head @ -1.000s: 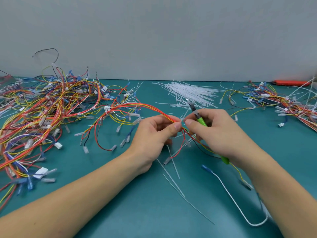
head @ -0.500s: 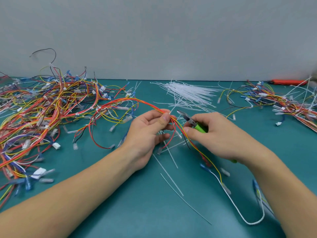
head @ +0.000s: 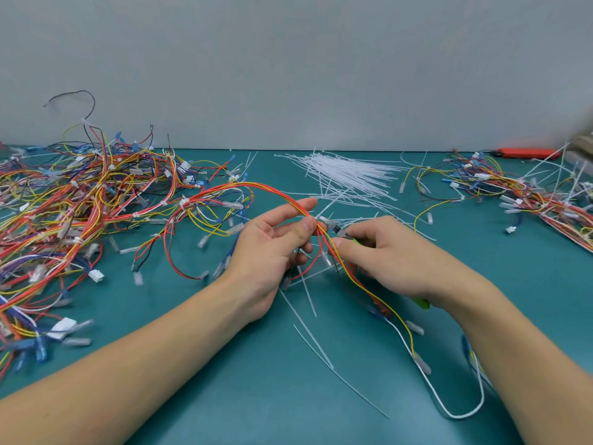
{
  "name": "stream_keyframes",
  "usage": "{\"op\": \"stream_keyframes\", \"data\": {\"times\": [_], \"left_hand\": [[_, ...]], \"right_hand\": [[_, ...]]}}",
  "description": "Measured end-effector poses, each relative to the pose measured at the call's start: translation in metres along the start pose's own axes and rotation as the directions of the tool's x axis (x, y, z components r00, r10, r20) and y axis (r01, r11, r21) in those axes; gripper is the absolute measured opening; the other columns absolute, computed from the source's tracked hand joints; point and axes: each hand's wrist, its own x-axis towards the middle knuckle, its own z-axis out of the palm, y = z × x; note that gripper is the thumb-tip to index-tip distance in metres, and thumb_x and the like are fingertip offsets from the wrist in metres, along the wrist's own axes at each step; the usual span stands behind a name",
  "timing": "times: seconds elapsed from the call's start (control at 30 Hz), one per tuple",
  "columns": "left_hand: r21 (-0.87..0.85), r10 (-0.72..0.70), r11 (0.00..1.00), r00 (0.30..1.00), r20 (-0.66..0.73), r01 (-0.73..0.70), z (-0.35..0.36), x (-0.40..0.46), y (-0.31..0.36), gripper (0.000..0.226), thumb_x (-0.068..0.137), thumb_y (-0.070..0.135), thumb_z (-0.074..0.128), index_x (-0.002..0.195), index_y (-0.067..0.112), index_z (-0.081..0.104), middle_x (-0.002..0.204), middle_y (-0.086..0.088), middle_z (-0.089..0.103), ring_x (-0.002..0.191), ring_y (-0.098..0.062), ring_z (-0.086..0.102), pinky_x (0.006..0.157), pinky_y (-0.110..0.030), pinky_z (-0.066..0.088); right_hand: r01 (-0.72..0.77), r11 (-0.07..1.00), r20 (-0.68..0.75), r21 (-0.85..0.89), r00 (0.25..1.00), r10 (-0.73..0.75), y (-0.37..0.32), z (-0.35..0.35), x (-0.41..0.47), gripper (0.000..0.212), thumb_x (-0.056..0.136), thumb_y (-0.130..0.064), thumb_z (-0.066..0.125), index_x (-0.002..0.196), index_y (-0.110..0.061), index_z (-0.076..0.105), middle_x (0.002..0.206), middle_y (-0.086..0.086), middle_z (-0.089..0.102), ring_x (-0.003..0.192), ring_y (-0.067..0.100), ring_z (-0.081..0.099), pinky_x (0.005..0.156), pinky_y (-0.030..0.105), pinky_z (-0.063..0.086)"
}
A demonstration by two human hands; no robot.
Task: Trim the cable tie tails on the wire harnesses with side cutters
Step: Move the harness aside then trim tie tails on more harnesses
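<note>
Teal mat (head: 256,396) is covering the bench, plain grey wall running along the far edge.

Left hand (head: 272,248) is pinching a wire harness (head: 279,195) between thumb and fingers at centre, index finger lying nearly straight over the top of the bundle. Red, orange and yellow wires are arching up and left from the pinch, then dropping onto the mat; the rest are trailing near and right, passing under the right hand.

Right hand (head: 385,255) is curling around the side cutters (head: 337,229), green handle showing at the fingers and again near the wrist. Cutter nose is pointing left, sitting just beside the left thumb and the bundle. Can't tell whether the blades are touching a tie tail; too small and partly hidden.

Big tangled pile of harnesses (head: 64,213) is lying on the left of the mat. Smaller pile (head: 529,191) is sitting far right. Loose white cable ties (head: 346,171) are fanning out at far centre. Several cut tails (head: 308,335) are lying on the mat near the hands. White lead (head: 462,414) is looping near right. Orange tool (head: 526,152) is lying at the far right edge against the wall.
</note>
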Motion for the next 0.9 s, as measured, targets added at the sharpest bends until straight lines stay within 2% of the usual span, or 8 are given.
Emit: {"op": "stream_keyframes", "data": {"times": [0.17, 0.37, 0.47, 0.67, 0.77, 0.9], "left_hand": [[-0.009, -0.003, 1.0, 1.0, -0.018, 0.003, 0.0005, 0.0008, 0.002, 0.027, 0.094, 0.009, 0.068, 0.117, 0.021, 0.074, 0.087, -0.002, 0.075, 0.058, -0.008, 0.051, 0.056, -0.02, 0.046], [0.006, -0.011, 1.0, 1.0, 0.018, 0.011, -0.001, 0.0013, 0.0, 0.025, 0.091, 0.012, 0.07, 0.114, 0.02, 0.075, 0.087, 0.0, 0.075, 0.059, -0.008, 0.051, 0.057, -0.02, 0.047], [0.004, -0.017, 1.0, 0.999, 0.037, 0.017, -0.0018, 0.0019, -0.0002, 0.03, 0.083, 0.019, 0.074, 0.113, 0.021, 0.076, 0.086, 0.001, 0.075, 0.059, -0.008, 0.051, 0.057, -0.02, 0.047], [0.011, -0.009, 1.0, 0.999, 0.047, 0.008, -0.0032, 0.0034, -0.002, 0.032, 0.079, 0.021, 0.076, 0.111, 0.02, 0.078, 0.083, 0.002, 0.073, 0.06, -0.01, 0.051, 0.057, -0.02, 0.048], [0.007, -0.015, 1.0, 0.999, 0.049, 0.015, -0.0038, 0.0036, -0.0024, 0.031, 0.079, 0.021, 0.076, 0.11, 0.02, 0.079, 0.082, 0.002, 0.073, 0.06, -0.01, 0.052, 0.057, -0.02, 0.048], [0.009, -0.014, 1.0, 0.999, 0.049, 0.013, -0.0034, 0.0031, -0.0027, 0.031, 0.079, 0.021, 0.076, 0.109, 0.02, 0.079, 0.081, 0.001, 0.072, 0.059, -0.01, 0.052, 0.057, -0.02, 0.048]], "right_hand": [[0.0, 0.999, 0.038, 0.04, 0.999, -0.001, -0.001, -0.0019, 0.0, 0.05, 0.085, -0.067, 0.051, 0.072, -0.02, 0.062, 0.058, -0.004, 0.053, 0.055, 0.016, 0.043, 0.059, 0.037, 0.038], [0.006, 1.0, 0.035, 0.023, 0.999, -0.007, -0.0007, -0.0016, 0.0004, 0.053, 0.086, -0.071, 0.05, 0.073, -0.022, 0.066, 0.063, 0.01, 0.054, 0.057, 0.019, 0.045, 0.06, 0.04, 0.04], [0.003, 0.999, 0.036, 0.035, 0.999, -0.004, -0.0002, -0.0015, 0.0006, 0.055, 0.085, -0.072, 0.05, 0.074, -0.021, 0.067, 0.066, 0.017, 0.055, 0.057, 0.019, 0.045, 0.06, 0.04, 0.039], [-0.009, 0.994, 0.06, 0.107, 0.998, 0.002, 0.0007, 0.0002, 0.0009, 0.05, 0.09, -0.063, 0.054, 0.073, -0.016, 0.064, 0.058, -0.001, 0.06, 0.051, 0.017, 0.043, 0.051, 0.031, 0.035], [-0.009, 0.993, 0.07, 0.119, 0.998, 0.0, 0.0006, -0.0002, 0.0007, 0.053, 0.092, -0.061, 0.054, 0.077, -0.01, 0.063, 0.059, 0.002, 0.061, 0.049, 0.017, 0.039, 0.047, 0.026, 0.031], [-0.02, 0.993, 0.081, 0.114, 0.997, 0.011, -0.0001, -0.0016, 0.0003, 0.055, 0.087, -0.065, 0.054, 0.075, -0.013, 0.064, 0.063, 0.014, 0.063, 0.051, 0.019, 0.041, 0.054, 0.035, 0.035]]}}
